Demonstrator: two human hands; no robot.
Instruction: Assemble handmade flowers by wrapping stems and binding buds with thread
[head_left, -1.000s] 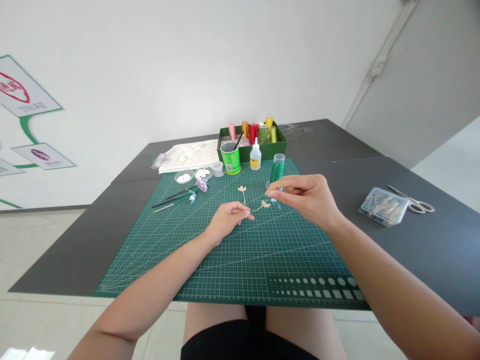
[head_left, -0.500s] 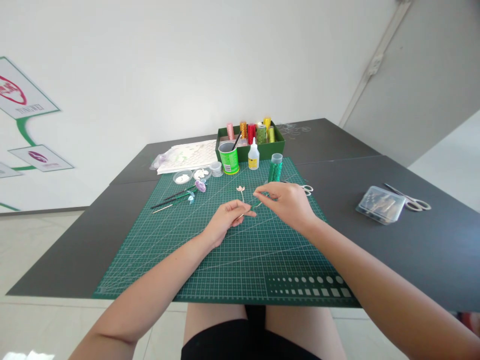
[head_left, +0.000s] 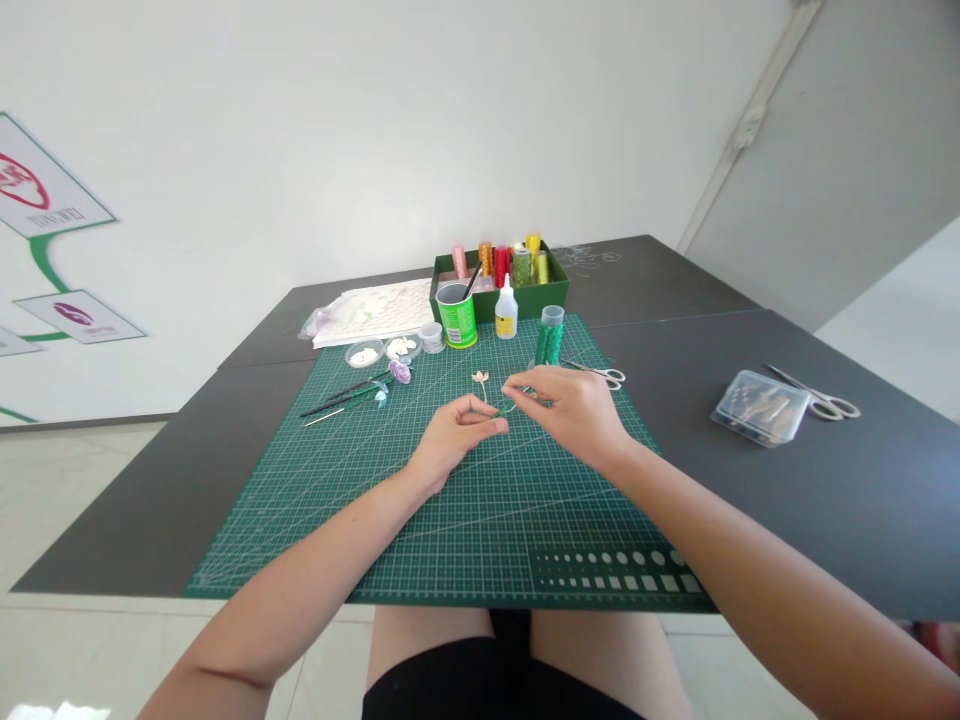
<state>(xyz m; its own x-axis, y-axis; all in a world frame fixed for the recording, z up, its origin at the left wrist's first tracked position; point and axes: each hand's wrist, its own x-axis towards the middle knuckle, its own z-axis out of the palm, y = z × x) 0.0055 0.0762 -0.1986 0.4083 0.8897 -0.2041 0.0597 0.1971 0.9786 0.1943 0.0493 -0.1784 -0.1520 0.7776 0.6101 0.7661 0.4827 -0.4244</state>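
Both hands meet over the middle of a green cutting mat [head_left: 360, 540]. My left hand [head_left: 448, 440] pinches the lower end of a thin wire stem [head_left: 504, 410]. My right hand [head_left: 571, 408] pinches the stem's upper end, with green thread running from its fingers. What sits at the stem's tip is hidden by the right fingers. A small pink flower piece [head_left: 481, 378] lies on the mat just beyond the hands. A green thread spool [head_left: 550, 336] stands upright behind the right hand.
A green box of thread spools [head_left: 501, 270], a green can [head_left: 457, 314] and a glue bottle [head_left: 506, 309] stand at the mat's far edge. A purple flower on a stem [head_left: 390, 380] lies left. Small scissors [head_left: 602, 373], a clear plastic case [head_left: 759, 407] and larger scissors [head_left: 817, 397] lie right.
My right hand has moved left and closer to my left hand, covering the flower at the stem's tip and uncovering the small scissors behind it. My left hand has stayed nearly still.
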